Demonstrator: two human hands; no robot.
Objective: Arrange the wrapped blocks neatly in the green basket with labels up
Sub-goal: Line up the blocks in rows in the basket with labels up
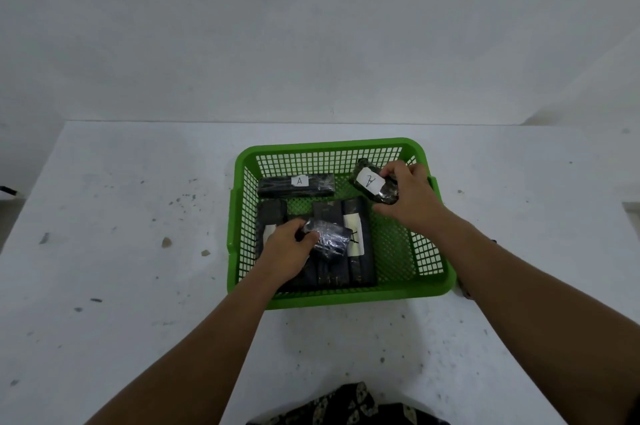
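- Surface (138,251), white and speckled, carries everything.
- Green plastic mesh basket (420,280) sits centre; dark wrapped blocks lie inside, one labelled block (296,184) along its 12 o'clock wall.
- Right hand (410,197), closed around a label-up block (372,182) at 2 o'clock.
- Left hand (289,249), fingers clasping a shiny wrapped block (329,239) at 7 o'clock.

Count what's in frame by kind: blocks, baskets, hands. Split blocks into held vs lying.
Blocks held: 2, one in the left hand, one in the right hand
Blocks lying in the basket: at least 4; some are partly covered
Baskets: 1
Hands: 2
Total: at least 9
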